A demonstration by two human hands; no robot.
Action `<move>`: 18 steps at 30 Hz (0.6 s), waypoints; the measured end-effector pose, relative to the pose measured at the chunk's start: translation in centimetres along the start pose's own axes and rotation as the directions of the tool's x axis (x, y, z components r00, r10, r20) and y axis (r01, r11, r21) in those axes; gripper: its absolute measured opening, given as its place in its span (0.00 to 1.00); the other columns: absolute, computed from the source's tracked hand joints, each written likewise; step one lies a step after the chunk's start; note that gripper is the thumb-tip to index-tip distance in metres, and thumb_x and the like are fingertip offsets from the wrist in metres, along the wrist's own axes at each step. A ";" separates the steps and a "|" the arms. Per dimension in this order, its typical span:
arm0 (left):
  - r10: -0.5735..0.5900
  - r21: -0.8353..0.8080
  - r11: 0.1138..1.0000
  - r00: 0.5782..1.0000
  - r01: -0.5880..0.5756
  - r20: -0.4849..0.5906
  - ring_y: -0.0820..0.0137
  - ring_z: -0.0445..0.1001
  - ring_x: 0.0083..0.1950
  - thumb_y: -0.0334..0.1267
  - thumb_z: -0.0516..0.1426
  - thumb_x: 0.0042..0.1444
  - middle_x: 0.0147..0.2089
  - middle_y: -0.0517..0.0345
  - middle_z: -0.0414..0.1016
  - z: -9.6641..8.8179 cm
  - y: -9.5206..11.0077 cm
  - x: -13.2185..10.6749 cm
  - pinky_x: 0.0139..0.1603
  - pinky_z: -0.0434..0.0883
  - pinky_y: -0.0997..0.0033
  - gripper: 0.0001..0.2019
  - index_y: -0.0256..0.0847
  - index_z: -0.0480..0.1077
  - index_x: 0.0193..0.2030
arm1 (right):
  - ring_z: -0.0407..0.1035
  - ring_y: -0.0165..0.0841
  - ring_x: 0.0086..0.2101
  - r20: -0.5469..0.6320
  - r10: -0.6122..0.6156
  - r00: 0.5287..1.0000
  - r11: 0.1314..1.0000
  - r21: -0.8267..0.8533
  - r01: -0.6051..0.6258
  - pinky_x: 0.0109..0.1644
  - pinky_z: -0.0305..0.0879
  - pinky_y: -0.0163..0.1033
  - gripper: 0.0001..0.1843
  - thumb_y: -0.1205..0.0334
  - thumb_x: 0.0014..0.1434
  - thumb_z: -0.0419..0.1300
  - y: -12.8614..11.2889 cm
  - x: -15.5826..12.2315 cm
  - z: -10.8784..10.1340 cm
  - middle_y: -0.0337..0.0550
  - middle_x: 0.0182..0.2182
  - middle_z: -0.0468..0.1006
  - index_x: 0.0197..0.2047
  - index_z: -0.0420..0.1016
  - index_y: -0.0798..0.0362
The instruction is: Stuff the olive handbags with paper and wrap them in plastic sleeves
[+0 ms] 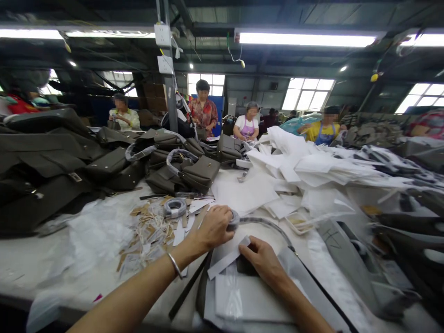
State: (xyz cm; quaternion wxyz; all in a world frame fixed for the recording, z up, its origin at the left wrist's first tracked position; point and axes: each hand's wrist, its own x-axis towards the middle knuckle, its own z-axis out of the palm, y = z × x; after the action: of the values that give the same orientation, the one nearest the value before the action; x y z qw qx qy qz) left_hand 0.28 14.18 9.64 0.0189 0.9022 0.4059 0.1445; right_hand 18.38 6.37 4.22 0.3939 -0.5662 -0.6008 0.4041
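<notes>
Left hand (213,229) clenched round wrapped end of bag strap (267,225), centre of table (21,263). Right hand (263,261), at 5 o'clock of left, pinching white paper strip (227,260). Tape roll (175,206) at 10 o'clock of left hand; dark bags (196,173) at 12.

No text that you can read, small paper tags (149,231) on the surface (31,270) too blurred, dark marks on the grey panel (331,238) not legible.
</notes>
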 end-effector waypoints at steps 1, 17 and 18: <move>0.032 -0.035 0.999 0.999 -0.031 0.012 0.60 0.68 0.60 0.37 0.63 0.52 0.55 0.49 0.73 0.5 1.0 0.1 0.65 0.60 0.62 0.16 0.40 0.70 0.47 | 0.65 0.32 0.28 0.030 -0.006 1.000 0.999 0.039 0.004 0.33 0.60 0.35 0.14 0.50 0.55 0.60 -0.4 -0.6 0.2 0.36 0.24 0.73 0.28 0.73 0.53; -0.120 -0.249 0.956 0.980 0.157 0.159 0.64 0.77 0.43 0.40 0.58 0.57 0.41 0.56 0.80 1.7 -1.8 1.5 0.42 0.70 0.69 0.08 0.43 0.74 0.42 | 0.76 0.38 0.26 -0.356 0.158 0.921 0.873 0.486 0.038 0.28 0.73 0.38 0.21 0.47 0.48 0.73 -1.7 -5.8 -8.6 0.45 0.25 0.81 0.34 0.72 0.52; -0.115 -0.230 0.961 0.980 0.152 0.165 0.62 0.77 0.44 0.42 0.60 0.54 0.41 0.56 0.80 2.3 -1.2 1.4 0.43 0.70 0.68 0.09 0.43 0.74 0.41 | 0.78 0.41 0.30 -0.358 0.164 0.919 0.865 0.500 0.041 0.32 0.76 0.41 0.21 0.48 0.48 0.73 -1.7 -5.6 -8.7 0.47 0.28 0.82 0.35 0.72 0.52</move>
State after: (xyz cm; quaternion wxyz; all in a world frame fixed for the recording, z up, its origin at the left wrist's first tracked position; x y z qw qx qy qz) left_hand 0.88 16.20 7.62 0.1687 0.8720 0.4427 0.1227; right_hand 26.12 1.08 8.87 0.6242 -0.5334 -0.3671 0.4372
